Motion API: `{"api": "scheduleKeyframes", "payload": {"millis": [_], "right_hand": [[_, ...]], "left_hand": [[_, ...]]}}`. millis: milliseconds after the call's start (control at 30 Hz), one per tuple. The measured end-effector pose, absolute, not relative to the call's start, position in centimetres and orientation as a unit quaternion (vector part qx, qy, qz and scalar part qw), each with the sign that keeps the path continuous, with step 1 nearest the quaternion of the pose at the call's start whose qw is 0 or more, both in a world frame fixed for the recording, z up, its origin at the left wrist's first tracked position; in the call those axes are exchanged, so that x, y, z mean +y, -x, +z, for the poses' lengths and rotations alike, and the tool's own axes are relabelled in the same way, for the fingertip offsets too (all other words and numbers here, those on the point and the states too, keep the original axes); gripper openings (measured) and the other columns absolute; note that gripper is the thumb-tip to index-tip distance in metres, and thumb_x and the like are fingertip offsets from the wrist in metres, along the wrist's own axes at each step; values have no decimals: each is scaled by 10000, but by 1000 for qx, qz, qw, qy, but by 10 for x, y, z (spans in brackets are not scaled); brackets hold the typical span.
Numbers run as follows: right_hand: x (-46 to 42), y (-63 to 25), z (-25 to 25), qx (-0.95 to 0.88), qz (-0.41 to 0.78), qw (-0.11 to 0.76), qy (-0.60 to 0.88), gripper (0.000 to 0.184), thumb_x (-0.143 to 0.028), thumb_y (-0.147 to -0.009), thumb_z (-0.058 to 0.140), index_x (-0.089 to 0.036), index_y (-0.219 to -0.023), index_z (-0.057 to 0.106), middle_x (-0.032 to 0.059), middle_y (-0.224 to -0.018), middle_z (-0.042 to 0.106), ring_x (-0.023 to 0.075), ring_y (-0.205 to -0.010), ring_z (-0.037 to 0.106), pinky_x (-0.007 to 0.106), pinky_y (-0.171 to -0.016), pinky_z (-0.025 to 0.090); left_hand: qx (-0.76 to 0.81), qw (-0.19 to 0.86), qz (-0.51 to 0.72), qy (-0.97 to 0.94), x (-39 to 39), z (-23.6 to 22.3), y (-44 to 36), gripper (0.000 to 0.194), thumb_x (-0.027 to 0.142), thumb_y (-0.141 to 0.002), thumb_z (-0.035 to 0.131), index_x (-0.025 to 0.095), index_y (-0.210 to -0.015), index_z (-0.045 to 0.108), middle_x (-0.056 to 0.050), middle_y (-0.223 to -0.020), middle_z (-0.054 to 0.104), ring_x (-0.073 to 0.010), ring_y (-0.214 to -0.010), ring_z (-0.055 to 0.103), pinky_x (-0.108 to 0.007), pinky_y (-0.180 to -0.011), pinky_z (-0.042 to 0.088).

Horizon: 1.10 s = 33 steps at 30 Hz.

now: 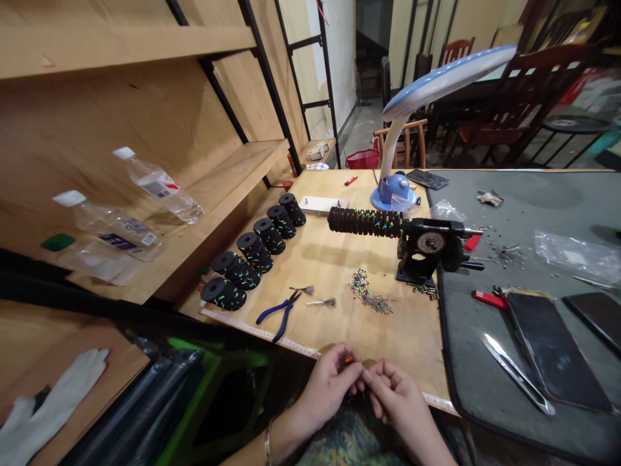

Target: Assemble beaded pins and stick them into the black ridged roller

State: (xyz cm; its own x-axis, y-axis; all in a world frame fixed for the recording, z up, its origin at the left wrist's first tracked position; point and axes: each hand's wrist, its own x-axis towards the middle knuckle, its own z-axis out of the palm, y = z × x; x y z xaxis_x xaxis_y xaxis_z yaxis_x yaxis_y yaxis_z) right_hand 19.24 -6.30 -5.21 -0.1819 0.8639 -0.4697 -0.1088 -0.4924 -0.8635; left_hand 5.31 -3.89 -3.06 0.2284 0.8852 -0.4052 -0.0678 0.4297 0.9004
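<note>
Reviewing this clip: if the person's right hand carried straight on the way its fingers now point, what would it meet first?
The right hand points left and slightly up, so it would probably meet the left hand first, near the small orange bit there, though depth is hard to judge.

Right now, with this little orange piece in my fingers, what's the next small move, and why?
I'd probably shift the small orange piece forward over the wooden bench. It's tiny, held at your left hand's fingertips with your right hand close by, right at the bench edge above your patterned clothing, so a slip there could lose it.
</note>
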Motion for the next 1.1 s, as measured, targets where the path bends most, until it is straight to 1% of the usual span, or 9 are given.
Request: {"api": "scheduleKeyframes", "payload": {"millis": [167,300,433,567,733,933,1100], "right_hand": [[-61,-191,-53,-365,690,343,523,465,-649,-702,639,-202,-648,522,-96,-355,463,49,-306,297,185,-355,215],[-57,-188,-50,-375,693,326,523,456,-637,-687,643,-197,-629,537,-97,-329,456,45,-284,274,184,-340,192],[-54,-187,-49,-377,700,322,514,434,-612,-697,641,-193,-626,550,-95,-324,462,45,-275,275,181,-334,199],[-53,-187,-51,-375,703,325,510,420,-592,-707,650,-190,-626,554,-93,-328,470,43,-274,274,177,-333,197],[-53,-187,-51,-375,704,325,507,431,-602,-704,651,-189,-628,557,-93,-326,470,43,-272,276,180,-334,189],[-52,-187,-50,-383,700,317,512,443,-615,-702,642,-186,-635,556,-97,-325,462,42,-275,279,174,-335,203],[-52,-187,-51,-380,703,325,506,434,-608,-709,641,-192,-627,551,-94,-326,467,45,-272,276,177,-332,191]], "left_hand": [[516,717,335,-327,-39,-37,-51,250,326,-677,705,157,-746,534,50,-601,539,-84,-505,509,-205,-484,349],[516,711,337,-339,-38,-40,-48,242,311,-677,698,150,-769,542,57,-588,529,-79,-492,495,-204,-476,337],[513,706,334,-357,-37,-39,-47,228,316,-695,687,148,-766,551,55,-603,528,-75,-497,491,-203,-480,336],[517,696,325,-378,-36,-36,-46,225,334,-709,684,155,-743,551,57,-569,516,-79,-489,480,-206,-483,331],[514,697,319,-385,-35,-34,-45,252,360,-709,695,161,-734,543,59,-557,511,-79,-484,471,-205,-482,325],[515,694,318,-389,-35,-36,-46,227,338,-720,678,157,-738,543,61,-557,511,-78,-482,469,-203,-477,328],[517,695,317,-386,-36,-36,-46,250,362,-717,689,160,-747,543,64,-555,510,-77,-473,466,-204,-468,321]]}}
